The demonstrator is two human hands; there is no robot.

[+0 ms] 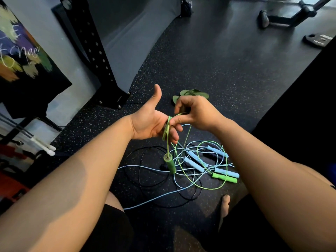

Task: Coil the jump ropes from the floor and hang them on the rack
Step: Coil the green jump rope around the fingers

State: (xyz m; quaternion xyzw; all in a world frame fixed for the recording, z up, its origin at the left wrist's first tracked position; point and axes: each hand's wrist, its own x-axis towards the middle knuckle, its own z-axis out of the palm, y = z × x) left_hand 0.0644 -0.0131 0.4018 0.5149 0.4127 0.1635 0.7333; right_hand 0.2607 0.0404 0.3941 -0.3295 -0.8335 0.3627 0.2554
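Bare forearms [81, 170] extended above the floor [218, 60]; the left hand [151, 122], thumb up and fingers relaxed, carried green rope [166, 131] loops; the right hand [196, 113] pinched that rope, other jump ropes [195, 163] tangled on the floor below.

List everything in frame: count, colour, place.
green jump rope: one, green, partly wound round the left fingers, one handle hanging, the other on the floor
blue jump ropes: three handles visible, light blue, tangled on floor
black jump rope: one, black, left side of the tangle
flip-flops: pair, green, floor beyond the hands
rack upright: one, black, bolted down, upper left
weight plate: one, black, floor, far right
banner: one, black with coloured print, left
floor: dark, speckled
left hand: thumb up, carrying the coil
right hand: pinching the green rope
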